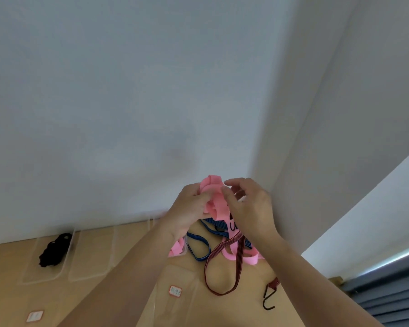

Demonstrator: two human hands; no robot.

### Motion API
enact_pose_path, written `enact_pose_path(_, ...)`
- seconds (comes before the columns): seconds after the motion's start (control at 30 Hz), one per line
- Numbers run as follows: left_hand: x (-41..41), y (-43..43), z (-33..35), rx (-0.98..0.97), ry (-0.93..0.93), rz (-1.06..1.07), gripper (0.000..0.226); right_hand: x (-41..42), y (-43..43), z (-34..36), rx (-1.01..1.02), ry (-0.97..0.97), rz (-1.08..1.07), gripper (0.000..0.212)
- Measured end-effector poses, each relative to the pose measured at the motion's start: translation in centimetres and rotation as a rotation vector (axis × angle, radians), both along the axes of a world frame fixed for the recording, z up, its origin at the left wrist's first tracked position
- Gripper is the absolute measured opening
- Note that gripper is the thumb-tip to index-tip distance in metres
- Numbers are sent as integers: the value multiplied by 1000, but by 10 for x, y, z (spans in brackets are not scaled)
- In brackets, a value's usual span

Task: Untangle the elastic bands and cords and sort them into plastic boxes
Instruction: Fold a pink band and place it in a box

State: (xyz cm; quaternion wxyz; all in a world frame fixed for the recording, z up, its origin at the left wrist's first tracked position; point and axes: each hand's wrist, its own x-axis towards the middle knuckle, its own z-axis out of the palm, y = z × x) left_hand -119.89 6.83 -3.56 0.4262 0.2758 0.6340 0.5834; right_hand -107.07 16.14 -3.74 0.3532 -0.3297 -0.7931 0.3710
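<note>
both hands raised above surface [234, 270]. left hand [189, 208] grips bunched pink band [214, 199]; right hand [248, 204] seemingly pinches its edge, fingertips partly hidden. risk: red-black hook cord [222, 263] and blue cord [198, 246] snagged in it, dragging tangle along.

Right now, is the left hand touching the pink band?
Touching. The head view shows the left hand with its fingers curled round the bunched pink band, with no gap between them.
</note>
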Motion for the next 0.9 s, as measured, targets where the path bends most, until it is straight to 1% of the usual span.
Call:
enact_pose_path(0.07,1,1,3,-29,4,33,19,-10,-8,4,-22,-124,105,18)
enact_pose_path(0.13,1,1,10,-66,-45,72,18,-18,-12,6,-103,-153,168,24)
enact_pose_path(0.17,0,0,14,-83,-102,83,23,-21,-13,6,-139,-150,193,27)
enact_pose_path(0.23,-3,-1,22,-87,-271,59,44,-27,-15,5,-163,-130,214,35)
enact_pose_path(0.27,-4,-2,25,-75,-337,33,51,-29,-14,4,-167,-117,205,33)
enact_pose_path(0.3,-4,-4,28,-66,-365,5,53,-30,-13,2,-165,-103,182,24)
enact_pose_path(0.33,-4,-5,30,-68,-355,-14,52,-30,-12,0,-156,-90,155,13)
enact_pose_path(0.37,-5,-7,32,-78,-322,-22,49,-29,-11,0,-148,-78,130,8)
enact_pose_path(0.47,-8,-10,35,-127,-124,-12,34,-29,-7,-3,-202,-23,78,11)
enact_pose_path(0.53,-13,-11,30,-153,2,52,25,-30,-5,-4,-275,-4,74,15)
enact_pose_path(0.57,-17,-12,27,-157,40,89,20,-30,-4,-5,-339,18,81,16)
enact_pose_path(0.63,-24,-15,19,-138,48,121,15,-33,-4,-7,-492,71,93,20)
enact_pose_path(0.7,-29,-20,14,-87,-25,120,21,-37,-5,-9,-589,99,113,28)
enact_pose_path(0.77,-35,-26,8,-43,-74,102,31,-44,-6,-12,-641,121,148,28)
enact_pose_path(0.83,-41,-33,2,-21,-54,90,40,-53,-9,-16,-657,132,177,29)
enact_pose_path(0.9,-47,-41,-5,0,-11,107,45,-61,-14,-19,-666,136,201,33)
